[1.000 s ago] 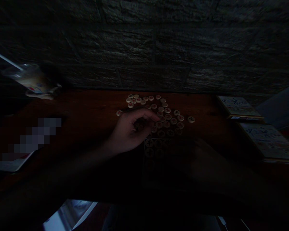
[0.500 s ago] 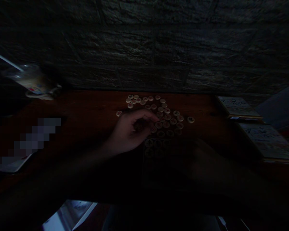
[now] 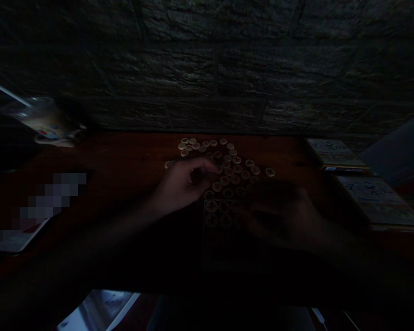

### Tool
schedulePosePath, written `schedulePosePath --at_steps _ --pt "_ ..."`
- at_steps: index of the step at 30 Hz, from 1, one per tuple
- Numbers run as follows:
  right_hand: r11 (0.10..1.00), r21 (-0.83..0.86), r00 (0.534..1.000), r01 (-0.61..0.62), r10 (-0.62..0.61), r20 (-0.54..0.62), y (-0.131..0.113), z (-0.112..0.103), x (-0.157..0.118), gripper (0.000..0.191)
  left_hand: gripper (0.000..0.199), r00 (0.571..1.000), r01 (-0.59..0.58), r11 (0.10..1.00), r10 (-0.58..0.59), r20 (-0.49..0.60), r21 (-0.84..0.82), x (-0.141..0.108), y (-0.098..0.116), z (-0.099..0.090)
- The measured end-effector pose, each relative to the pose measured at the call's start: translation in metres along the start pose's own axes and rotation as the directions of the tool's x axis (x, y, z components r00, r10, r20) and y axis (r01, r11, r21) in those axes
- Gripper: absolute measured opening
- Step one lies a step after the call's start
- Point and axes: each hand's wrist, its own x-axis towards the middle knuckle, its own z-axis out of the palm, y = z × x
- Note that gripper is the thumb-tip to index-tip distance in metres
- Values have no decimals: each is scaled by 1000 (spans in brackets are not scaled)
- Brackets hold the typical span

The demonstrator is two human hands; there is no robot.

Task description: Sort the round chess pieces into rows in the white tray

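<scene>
Round wooden Chinese chess pieces (image 3: pixel 236 179), with red or dark characters, lie spread on the brown wooden table (image 3: pixel 134 149). My left hand (image 3: pixel 181 184) is curled among them, thumb and index finger bent toward each other at the group's left side. Whether a piece sits between those fingertips is hidden. In front of the group is a dark square tray (image 3: pixel 204 239) with several chess pieces (image 3: pixel 211 207) in rows at its far left corner. My right hand (image 3: pixel 290 218) is over the tray's right part, fingers pointing at the rows; deep shadow hides its grip.
Two flat printed boxes (image 3: pixel 338 153) lie at the right. At the back left stands a plastic cup (image 3: pixel 43 119) with a straw. A phone-like flat object (image 3: pixel 27 236) is on the left, partly pixelated. A stone-block wall (image 3: pixel 207 69) rises behind the table.
My right hand has moved left and forward, over the tray's rows. My left hand has shifted slightly left and its fingertips have drawn back from the front pieces. The view has tilted a little.
</scene>
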Motion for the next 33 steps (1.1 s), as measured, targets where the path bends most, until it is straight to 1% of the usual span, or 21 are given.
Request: schedulePosePath --at_steps 3,5,9,16,20,23,26,28,30,33 --pt "996 34 993 -84 87 -84 10 1 2 33 13 995 17 1000 -19 96 25 0 -5 3" --pt "988 62 983 -142 148 -109 15 2 2 33 10 991 25 999 -29 133 37 -1 -6 6" --pt "970 96 966 -222 232 -117 20 2 4 40 10 987 45 999 -48 156 21 -1 -6 10" --pt "950 148 944 -274 295 -146 29 7 1 43 12 977 120 993 -115 178 -16 1 -7 12" --pt "951 175 944 -254 283 -170 29 7 1 43 13 979 125 991 -117 166 -40 2 -8 13" --pt "949 183 942 -256 288 -171 29 7 2 43 24 981 126 991 -118 152 -47 1 -8 13" --pt "944 185 941 -274 303 -153 30 7 1 42 30 991 91 995 -85 98 -49 -1 -4 10" --pt "940 185 938 -286 315 -147 30 8 0 37 31 998 50 996 -47 47 -72 -2 0 8" --pt "927 195 929 -319 347 -130 31 8 -1 27 33 1000 6 995 -6 3 -100 -4 3 8" --pt "875 275 901 -398 429 -59 30 10 1 15 35 997 -71 989 68 -28 -131 -7 7 8"
